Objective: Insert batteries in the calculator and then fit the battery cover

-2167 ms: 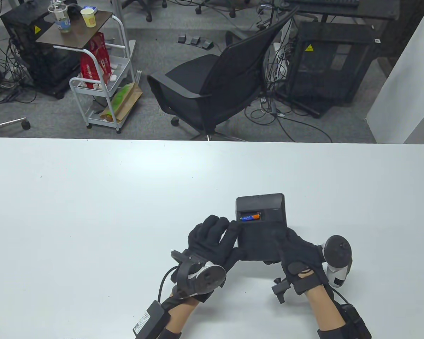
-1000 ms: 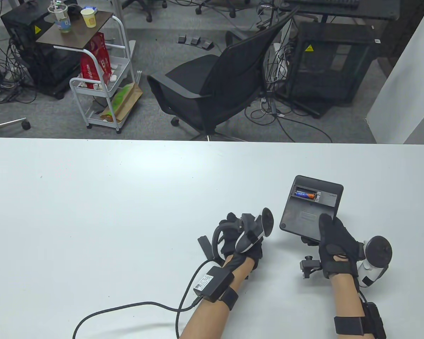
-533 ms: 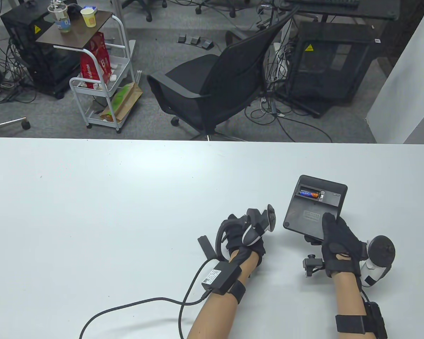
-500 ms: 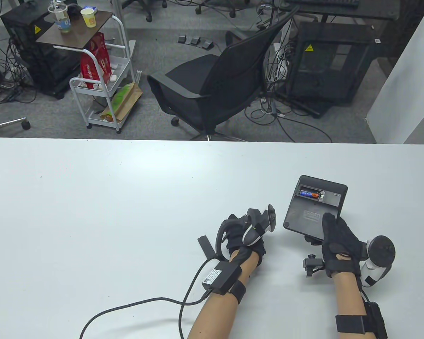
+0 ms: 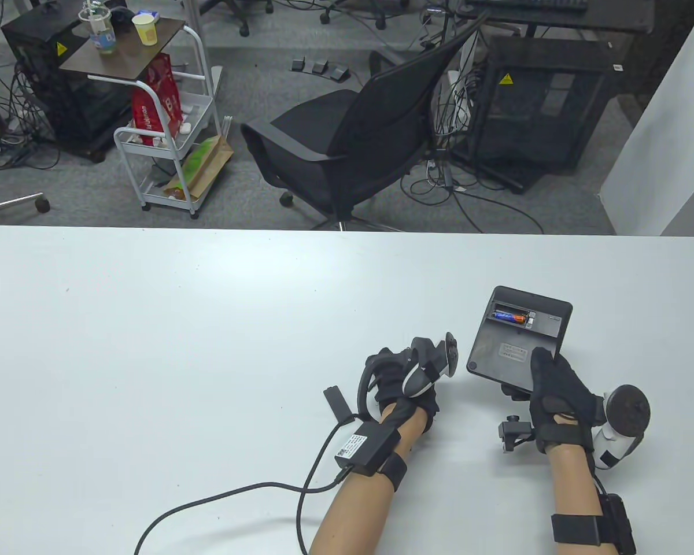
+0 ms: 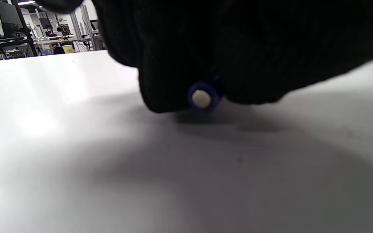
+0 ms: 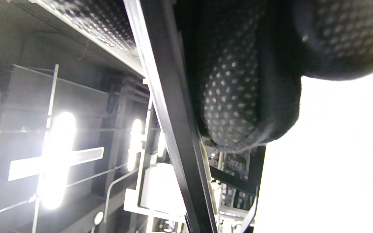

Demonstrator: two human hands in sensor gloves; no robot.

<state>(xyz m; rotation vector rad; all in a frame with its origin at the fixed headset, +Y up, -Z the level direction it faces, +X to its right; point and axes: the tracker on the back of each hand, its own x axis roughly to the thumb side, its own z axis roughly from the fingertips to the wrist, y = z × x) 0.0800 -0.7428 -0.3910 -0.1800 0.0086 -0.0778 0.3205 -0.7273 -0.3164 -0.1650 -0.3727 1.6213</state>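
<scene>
One battery (image 5: pixel 510 316) sits in the calculator (image 5: pixel 517 341) bay beyond your gripping right hand (image 5: pixel 558 399); your left hand (image 5: pixel 402 387) fingers pinch another battery (image 6: pixel 202 98).

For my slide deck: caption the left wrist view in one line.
Gloved left hand grips a blue battery just above the white table.

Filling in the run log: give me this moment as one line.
right hand: holds calculator, back up | bay: one battery in | left hand: grips second battery | cover: on table, unfitted
</scene>
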